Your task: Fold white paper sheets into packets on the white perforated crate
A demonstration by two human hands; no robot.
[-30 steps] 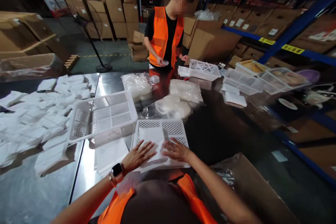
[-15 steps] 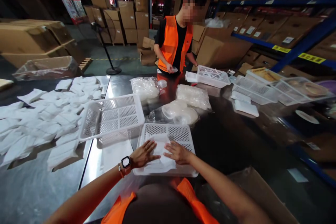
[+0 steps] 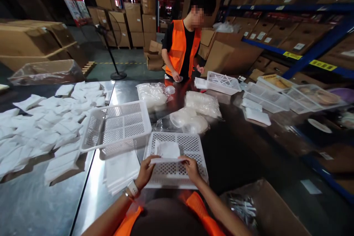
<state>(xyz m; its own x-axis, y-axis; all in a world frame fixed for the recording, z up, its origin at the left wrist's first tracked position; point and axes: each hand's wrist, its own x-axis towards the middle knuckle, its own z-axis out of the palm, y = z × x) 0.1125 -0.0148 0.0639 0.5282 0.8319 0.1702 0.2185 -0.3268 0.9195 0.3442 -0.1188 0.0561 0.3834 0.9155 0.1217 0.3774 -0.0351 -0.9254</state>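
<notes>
A thin white sheet (image 3: 167, 150), paper or soft foam, lies with its far part on the lattice top of a white plastic basket (image 3: 191, 143), which seems to be upside down. Its near edge is lifted and folded. My left hand (image 3: 146, 170) pinches the left end of that edge between thumb and fingers. At the right end my right hand (image 3: 191, 167) grips it the same way. Left of the basket, flat white sheets (image 3: 123, 169) are stacked on the metal table. Just beyond it lies a clear bag of translucent round pieces (image 3: 190, 118).
An open white basket (image 3: 116, 121) stands at left, beside a heap of folded white packets (image 3: 52, 121). More plastic bags (image 3: 203, 104) lie ahead. Across the table a person in an orange vest (image 3: 179, 44) handles a small clear item. A cardboard box (image 3: 273, 206) sits low at right.
Both hands lay flat on the white sheet before. They have drawn back toward me and now pinch its near edge, which is lifted and folded.
</notes>
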